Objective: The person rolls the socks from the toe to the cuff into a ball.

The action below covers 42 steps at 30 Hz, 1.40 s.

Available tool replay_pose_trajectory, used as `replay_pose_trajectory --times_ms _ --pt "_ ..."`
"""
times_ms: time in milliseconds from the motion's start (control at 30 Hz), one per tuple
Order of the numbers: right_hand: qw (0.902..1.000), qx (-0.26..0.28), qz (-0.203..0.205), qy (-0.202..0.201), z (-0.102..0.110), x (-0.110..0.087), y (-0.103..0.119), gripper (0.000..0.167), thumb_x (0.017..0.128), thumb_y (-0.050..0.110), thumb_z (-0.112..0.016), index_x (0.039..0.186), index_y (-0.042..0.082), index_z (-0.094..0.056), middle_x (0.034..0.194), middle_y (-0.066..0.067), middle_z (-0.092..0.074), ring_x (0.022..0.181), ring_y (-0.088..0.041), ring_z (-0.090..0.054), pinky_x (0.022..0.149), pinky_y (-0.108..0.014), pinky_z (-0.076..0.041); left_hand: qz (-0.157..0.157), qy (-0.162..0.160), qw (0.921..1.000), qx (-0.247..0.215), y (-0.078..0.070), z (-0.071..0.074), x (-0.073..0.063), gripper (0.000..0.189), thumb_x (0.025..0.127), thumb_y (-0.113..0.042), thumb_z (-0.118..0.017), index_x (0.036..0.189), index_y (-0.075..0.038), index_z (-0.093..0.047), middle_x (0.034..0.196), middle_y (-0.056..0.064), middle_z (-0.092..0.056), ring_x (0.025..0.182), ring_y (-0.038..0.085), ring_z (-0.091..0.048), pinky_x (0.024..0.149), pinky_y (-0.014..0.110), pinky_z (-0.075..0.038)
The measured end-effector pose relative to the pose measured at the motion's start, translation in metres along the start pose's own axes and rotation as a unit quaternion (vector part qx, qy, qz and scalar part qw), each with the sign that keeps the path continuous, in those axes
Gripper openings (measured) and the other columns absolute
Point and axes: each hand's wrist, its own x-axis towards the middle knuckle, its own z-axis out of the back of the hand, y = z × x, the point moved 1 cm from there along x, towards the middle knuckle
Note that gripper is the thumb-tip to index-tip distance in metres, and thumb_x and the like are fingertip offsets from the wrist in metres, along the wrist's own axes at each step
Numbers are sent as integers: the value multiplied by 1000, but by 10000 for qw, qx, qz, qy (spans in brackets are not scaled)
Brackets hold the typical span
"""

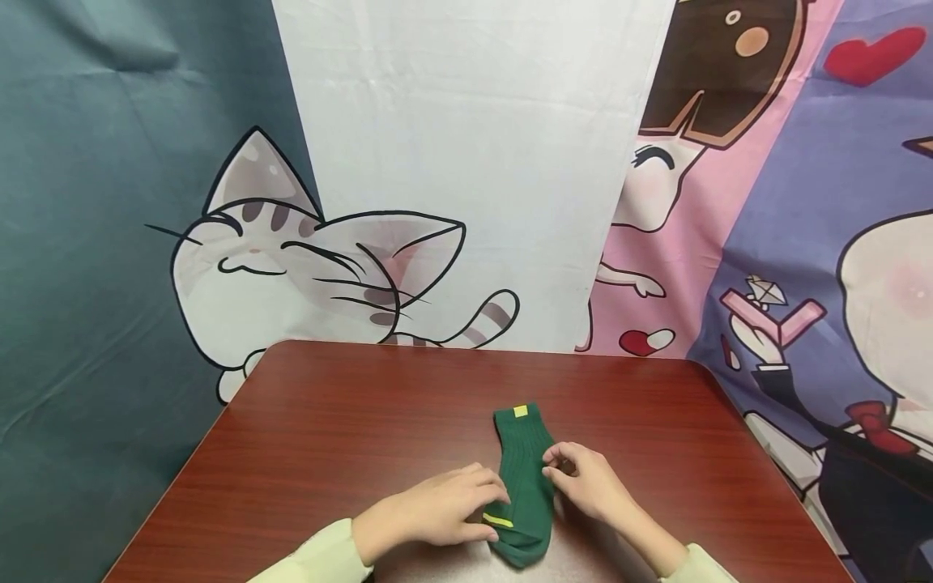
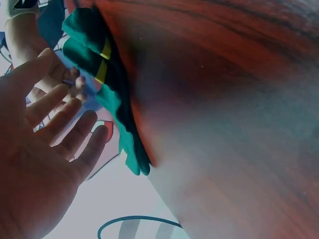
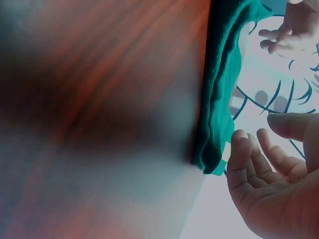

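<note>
A pair of green ribbed socks (image 1: 526, 478), one laid over the other, lies flat on the table with the cuffs toward the far side. A small yellow tag marks the cuff, and a yellow stripe runs near the toe. Beside the toe end, on the left, is my left hand (image 1: 450, 504), its fingers relaxed and gripping nothing. The left wrist view shows those fingers spread, with the stacked socks (image 2: 117, 107) beyond them. My right hand (image 1: 589, 479) hovers by the right edge of the socks, fingers loosely bent. In the right wrist view this hand (image 3: 279, 184) holds nothing and appears apart from the socks (image 3: 219, 94).
The reddish-brown wooden table (image 1: 350, 413) has rounded far corners. Behind it hangs a printed cloth backdrop (image 1: 466, 121) with a cartoon cat and cartoon people, close to the table's far edge.
</note>
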Motion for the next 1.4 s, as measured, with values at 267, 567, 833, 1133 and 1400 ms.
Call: replay_pose_trajectory --times_ms 267,567,833,1133,1400 --pt "9992 180 304 171 -4 -14 6 10 92 16 -74 101 14 -69 95 10 -64 82 -1 -61 70 -24 -54 -37 88 9998 153 -4 0 -3 39 97 -40 -68 129 -18 -63 129 -9 -59 117 3 -53 97 14 -44" --pt "9971 349 602 311 -8 -27 10 13 92 16 -74 103 14 -68 99 6 -64 79 2 -59 69 -24 -53 -126 9 9989 451 -7 0 -5 40 93 -36 -74 127 -18 -63 126 -10 -59 116 3 -54 98 14 -43" --pt "9939 555 784 539 -11 -35 12 15 93 21 -74 105 15 -68 100 4 -65 79 2 -57 67 -23 -51 -195 92 9989 422 -8 -1 -6 38 94 -35 -73 127 -19 -63 126 -10 -59 115 2 -54 98 14 -43" --pt "9862 757 1172 886 -16 -43 11 17 94 27 -73 106 16 -68 99 3 -65 81 3 -56 65 -23 -50 -332 122 9970 691 -11 -4 -5 39 91 -34 -76 125 -20 -64 124 -10 -60 112 2 -54 97 13 -42" --pt "9798 710 1556 1041 -19 -48 9 17 95 30 -72 106 18 -67 95 6 -62 80 0 -54 64 -22 -49 -458 168 9954 826 -12 -8 -3 37 91 -33 -75 124 -19 -64 122 -10 -61 112 3 -55 104 17 -41"
